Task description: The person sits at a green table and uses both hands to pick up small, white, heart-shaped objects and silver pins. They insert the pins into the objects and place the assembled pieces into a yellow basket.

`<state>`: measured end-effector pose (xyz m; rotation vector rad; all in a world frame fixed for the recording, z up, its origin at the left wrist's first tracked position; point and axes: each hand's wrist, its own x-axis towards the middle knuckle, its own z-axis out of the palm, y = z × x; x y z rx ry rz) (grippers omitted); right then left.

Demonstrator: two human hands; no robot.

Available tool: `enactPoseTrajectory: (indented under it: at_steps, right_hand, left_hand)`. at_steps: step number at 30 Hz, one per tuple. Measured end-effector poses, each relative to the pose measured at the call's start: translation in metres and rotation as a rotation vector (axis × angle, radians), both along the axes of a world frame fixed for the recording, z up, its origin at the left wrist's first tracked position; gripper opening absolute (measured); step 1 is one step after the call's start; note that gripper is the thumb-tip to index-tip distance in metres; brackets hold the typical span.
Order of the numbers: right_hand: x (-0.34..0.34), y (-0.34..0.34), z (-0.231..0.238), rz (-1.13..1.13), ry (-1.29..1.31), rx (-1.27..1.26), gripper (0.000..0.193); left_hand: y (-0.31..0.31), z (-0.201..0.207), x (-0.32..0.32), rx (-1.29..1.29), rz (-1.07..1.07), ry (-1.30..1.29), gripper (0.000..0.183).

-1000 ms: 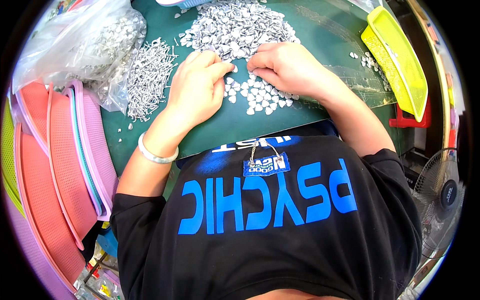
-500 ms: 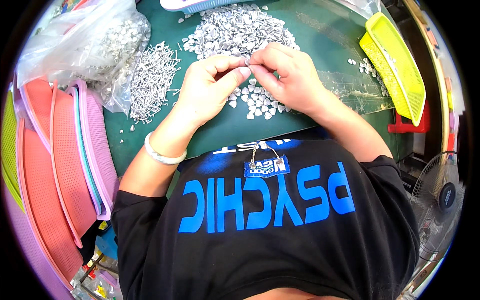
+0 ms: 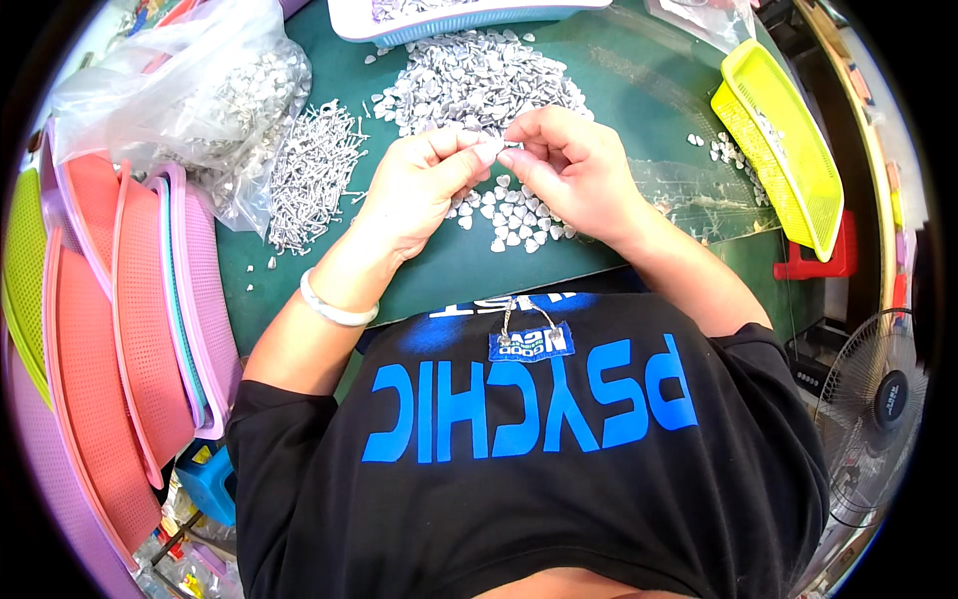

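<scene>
Over the green table, my two hands meet fingertip to fingertip at a tiny silvery piece, partly hidden and too small to make out. My left hand pinches it between thumb and forefinger. From the other side, my right hand also has thumb and fingers closed at it. Right behind the hands spreads a large pile of silver heart-shaped pieces. A smaller group of heart-shaped pieces lies below my fingers. Left of my left hand is a heap of thin silvery pins.
A clear plastic bag of small parts sits far left. Stacked pink and purple baskets crowd the left edge. At the back is a blue-white tray. On the right stand a yellow-green basket, a red stool and a fan.
The view has shifted slightly, bringing more of the back tray into sight. My fingertips have changed position a little around the small piece, both hands still together there.
</scene>
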<state>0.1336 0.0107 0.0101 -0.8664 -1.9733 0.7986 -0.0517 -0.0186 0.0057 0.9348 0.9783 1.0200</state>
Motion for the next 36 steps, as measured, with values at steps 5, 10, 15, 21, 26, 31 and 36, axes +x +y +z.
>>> enactPoseTrajectory:
  at_steps: [5, 10, 15, 21, 26, 31, 36]
  right_hand:
    - [0.001, 0.0, 0.0, 0.022, 0.04, -0.093, 0.013]
    - [0.002, 0.0, 0.002, 0.061, 0.088, -0.226, 0.012]
    - [0.006, 0.006, -0.004, 0.035, -0.041, 0.011, 0.008]
    - [0.016, 0.015, -0.002, 0.099, -0.666, 0.348, 0.008]
    - [0.028, 0.018, 0.004, 0.103, -0.565, 0.233, 0.013]
    - [0.028, 0.015, 0.0, 0.107, -0.569, 0.197, 0.018]
    - [0.028, 0.014, 0.008, 0.234, -0.652, 0.142, 0.02]
  left_hand:
    - [-0.002, 0.0, 0.003, 0.038, 0.03, 0.034, 0.017]
    - [-0.001, 0.002, -0.001, 0.036, -0.002, 0.056, 0.016]
    - [-0.001, -0.001, 0.001, 0.132, 0.032, 0.196, 0.017]
    - [-0.001, -0.006, -0.01, 0.48, 0.078, 0.856, 0.018]
    - [-0.004, -0.009, -0.017, 0.694, 0.111, 1.057, 0.014]
    - [-0.006, -0.01, -0.018, 0.767, 0.082, 1.107, 0.014]
    - [-0.01, -0.007, -0.015, 0.843, -0.029, 1.105, 0.018]
